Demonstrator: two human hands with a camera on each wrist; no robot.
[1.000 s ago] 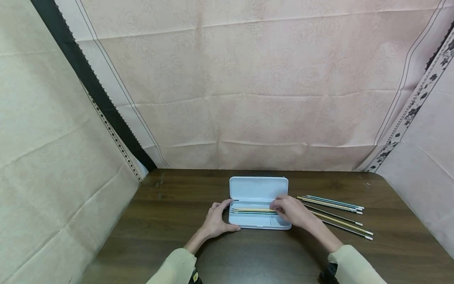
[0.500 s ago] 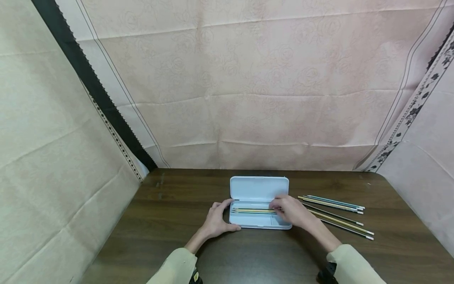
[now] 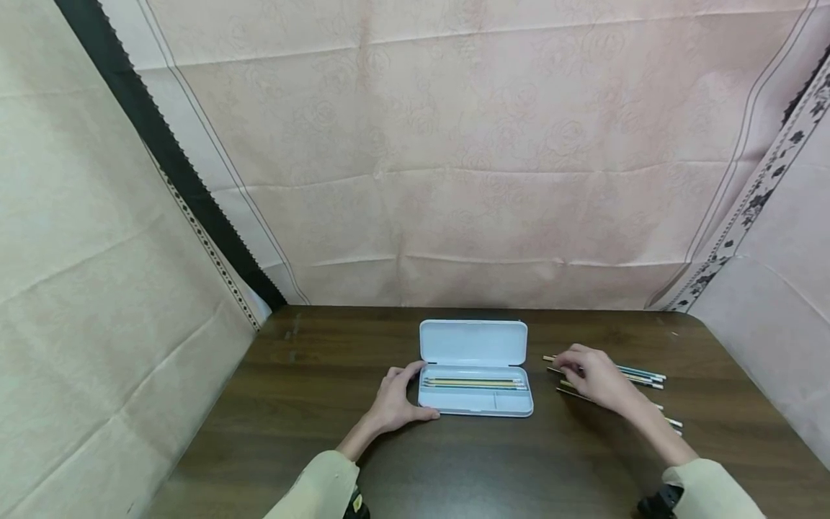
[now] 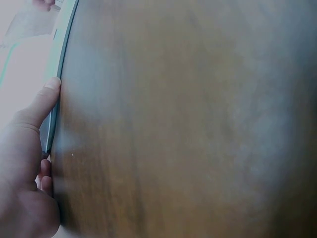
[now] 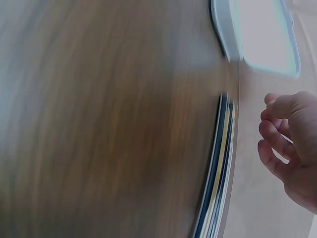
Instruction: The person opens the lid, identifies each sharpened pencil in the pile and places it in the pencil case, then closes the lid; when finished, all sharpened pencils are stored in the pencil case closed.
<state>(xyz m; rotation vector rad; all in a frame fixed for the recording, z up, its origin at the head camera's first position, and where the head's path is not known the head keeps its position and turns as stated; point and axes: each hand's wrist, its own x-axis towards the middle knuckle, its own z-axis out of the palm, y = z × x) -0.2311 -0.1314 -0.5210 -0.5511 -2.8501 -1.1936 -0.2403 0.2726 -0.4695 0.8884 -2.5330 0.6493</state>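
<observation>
A light blue pencil case (image 3: 457, 404) lies with its lid (image 3: 473, 342) raised. Several pencils (image 3: 470, 383), yellow and teal, rest side by side in its long compartment. My left hand (image 3: 397, 402) holds the case's left end, thumb at the front corner and fingers at the back one. In the left wrist view its thumb (image 4: 43, 101) presses the case edge. Over the loose pencils (image 3: 642, 382) to the right hovers my right hand (image 3: 599, 376), fingers loosely curled. The right wrist view shows nothing between those fingers, and the pencils (image 5: 218, 168) lie apart from them.
All this stands on a dark brown wooden table (image 3: 473, 468). Pale patterned cloth (image 3: 467, 166) hangs behind the far edge and along both sides. A small divider separates a square compartment (image 3: 512, 401) at the case's right end.
My right hand has left the pencils inside the case and moved right, over the loose pencils on the table. The left hand and the case have stayed put.
</observation>
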